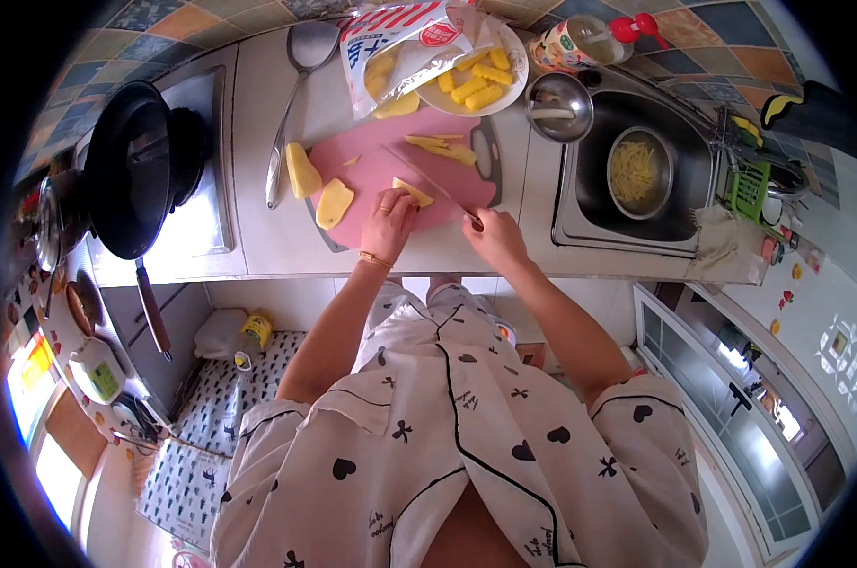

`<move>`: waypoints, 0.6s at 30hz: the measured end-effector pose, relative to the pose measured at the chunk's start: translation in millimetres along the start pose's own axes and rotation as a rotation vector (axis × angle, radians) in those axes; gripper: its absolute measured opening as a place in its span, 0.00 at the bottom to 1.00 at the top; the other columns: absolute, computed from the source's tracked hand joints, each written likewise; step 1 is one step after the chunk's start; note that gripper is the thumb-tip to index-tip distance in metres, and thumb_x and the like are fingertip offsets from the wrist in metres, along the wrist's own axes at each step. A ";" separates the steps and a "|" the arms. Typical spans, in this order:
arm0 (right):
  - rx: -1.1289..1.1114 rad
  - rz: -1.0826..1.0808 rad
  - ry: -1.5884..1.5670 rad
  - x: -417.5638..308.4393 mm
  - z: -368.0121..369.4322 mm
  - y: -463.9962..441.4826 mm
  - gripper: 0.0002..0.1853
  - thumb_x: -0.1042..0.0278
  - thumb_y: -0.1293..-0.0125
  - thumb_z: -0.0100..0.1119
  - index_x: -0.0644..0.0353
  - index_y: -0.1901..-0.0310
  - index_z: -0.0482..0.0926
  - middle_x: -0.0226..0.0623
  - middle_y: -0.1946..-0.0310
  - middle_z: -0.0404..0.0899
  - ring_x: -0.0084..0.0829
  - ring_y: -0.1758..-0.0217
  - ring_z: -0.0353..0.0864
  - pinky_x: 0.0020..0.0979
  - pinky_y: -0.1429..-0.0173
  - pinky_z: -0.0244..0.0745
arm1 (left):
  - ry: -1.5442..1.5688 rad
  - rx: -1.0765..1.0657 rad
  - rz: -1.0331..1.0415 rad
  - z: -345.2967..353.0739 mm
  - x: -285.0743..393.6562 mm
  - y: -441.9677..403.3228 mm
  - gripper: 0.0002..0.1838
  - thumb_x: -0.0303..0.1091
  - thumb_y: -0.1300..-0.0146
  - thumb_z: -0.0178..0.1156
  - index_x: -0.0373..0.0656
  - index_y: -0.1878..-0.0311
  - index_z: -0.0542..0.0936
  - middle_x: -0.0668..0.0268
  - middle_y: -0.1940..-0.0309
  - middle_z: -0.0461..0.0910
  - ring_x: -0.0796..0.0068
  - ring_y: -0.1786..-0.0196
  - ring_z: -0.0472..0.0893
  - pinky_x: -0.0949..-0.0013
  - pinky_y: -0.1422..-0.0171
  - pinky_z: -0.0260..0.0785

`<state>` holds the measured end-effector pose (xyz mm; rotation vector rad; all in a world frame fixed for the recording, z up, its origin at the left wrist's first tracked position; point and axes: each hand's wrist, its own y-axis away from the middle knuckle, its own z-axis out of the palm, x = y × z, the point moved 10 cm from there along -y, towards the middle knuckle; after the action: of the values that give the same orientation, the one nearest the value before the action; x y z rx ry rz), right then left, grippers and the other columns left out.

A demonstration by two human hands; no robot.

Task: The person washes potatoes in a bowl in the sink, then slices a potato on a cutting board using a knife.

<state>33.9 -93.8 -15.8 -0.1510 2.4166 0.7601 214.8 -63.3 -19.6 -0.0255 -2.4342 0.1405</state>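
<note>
My right hand [496, 240] is wrapped round the handle of a kitchen knife [435, 182], whose blade points up and left over a pink cutting board [367, 147]. With curled fingers, my left hand [388, 224] presses on a pale yellow potato slice [415, 190] just left of the blade. Cut potato strips [444, 148] lie on the board's upper right. Toward its left edge are a flat potato slice [335, 204] and a thick potato piece [301, 170]. Whether the blade touches the slice, I cannot tell.
Behind the board are an open printed bag [405, 43] and a plate [518, 66] of yellow sticks. A spatula [282, 133] and black pan [125, 180] are left. Right are a metal bowl [560, 95], a bottle [580, 43], and a sink [589, 218] holding a bowl of potato strips [636, 175].
</note>
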 end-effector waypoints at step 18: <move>-0.046 -0.069 0.127 -23.4 -20.6 37.0 0.19 0.69 0.39 0.55 0.52 0.46 0.81 0.48 0.76 0.80 0.48 0.72 0.81 0.44 0.63 0.76 | -0.108 0.032 0.023 4.8 -3.3 5.6 0.13 0.34 0.43 0.63 0.45 0.53 0.79 0.65 0.50 0.77 0.60 0.51 0.77 0.60 0.55 0.76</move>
<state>32.4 -76.1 29.1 -0.3075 2.4995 0.7973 214.2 -58.4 -25.9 -0.0322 -2.5395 0.1957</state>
